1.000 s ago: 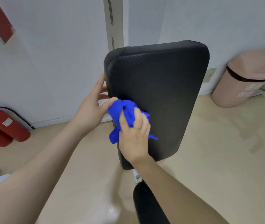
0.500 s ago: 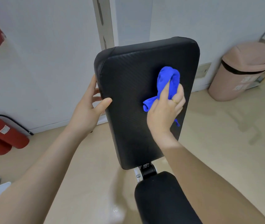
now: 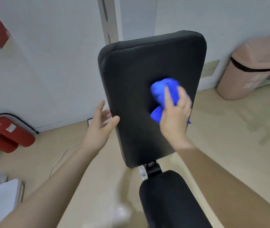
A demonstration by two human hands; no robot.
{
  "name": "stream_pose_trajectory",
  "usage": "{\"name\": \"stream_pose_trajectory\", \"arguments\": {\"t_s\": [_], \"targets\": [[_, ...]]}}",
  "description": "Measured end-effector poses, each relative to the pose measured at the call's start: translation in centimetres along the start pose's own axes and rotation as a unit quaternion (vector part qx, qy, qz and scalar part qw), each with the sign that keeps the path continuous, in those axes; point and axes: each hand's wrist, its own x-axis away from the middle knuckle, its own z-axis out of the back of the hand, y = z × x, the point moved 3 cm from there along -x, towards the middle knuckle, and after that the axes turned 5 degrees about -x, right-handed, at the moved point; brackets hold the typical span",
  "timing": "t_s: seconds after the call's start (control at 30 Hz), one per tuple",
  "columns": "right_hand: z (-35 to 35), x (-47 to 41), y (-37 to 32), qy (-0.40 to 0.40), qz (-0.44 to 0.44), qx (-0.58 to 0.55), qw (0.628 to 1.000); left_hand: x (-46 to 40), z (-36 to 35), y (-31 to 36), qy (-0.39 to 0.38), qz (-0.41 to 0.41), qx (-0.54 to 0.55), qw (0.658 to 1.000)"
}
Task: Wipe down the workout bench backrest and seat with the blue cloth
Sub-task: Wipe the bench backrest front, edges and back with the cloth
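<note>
A bunched blue cloth (image 3: 164, 89), soft and light by the look of it, presses against the right-centre of the upright black backrest (image 3: 139, 71), clamped under the right hand (image 3: 175, 116), which blurs with motion. The left hand (image 3: 99, 127) is open, thumb resting on the pad's left edge, likely to steady it. Below, the seat (image 3: 170, 199) probably awaits wiping. A pink bin (image 3: 252, 68) stands nearby.

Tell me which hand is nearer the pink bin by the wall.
Right. The right hand presses the blue cloth on the backrest, on the side toward the pink bin. The left hand is at the backrest's opposite edge, farther away.
</note>
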Motion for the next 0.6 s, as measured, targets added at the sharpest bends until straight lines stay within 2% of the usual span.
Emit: {"name": "stream_pose_trajectory", "arguments": {"t_s": [0.1,0.23,0.3,0.4,0.5,0.6], "targets": [[1.5,-3.0,3.5,0.027,-0.127,0.009,0.992,0.0,-0.8,-0.2,-0.004,-0.026,-0.055,0.998],[0.7,-2.4,2.4,0.052,-0.170,0.011,0.984,-0.3,-0.9,0.0,0.016,-0.034,-0.100,0.994],[-0.7,0.7,-0.3,0.036,-0.101,0.003,0.994,-0.3,-0.9,-0.1,0.019,-0.032,-0.092,0.995],[-3.9,7.6,-3.9,-0.057,0.037,0.007,0.998,-0.2,-1.1,-0.3,0.022,-0.034,-0.064,0.997],[-5.4,10.7,-4.8,-0.137,0.032,-0.040,0.989,-0.2,-1.0,-0.5,0.017,-0.026,-0.058,0.998],[-4.7,9.0,-2.9,-0.154,0.060,-0.026,0.986,-0.2,-0.9,-0.4,0.011,-0.025,-0.060,0.998]]}}
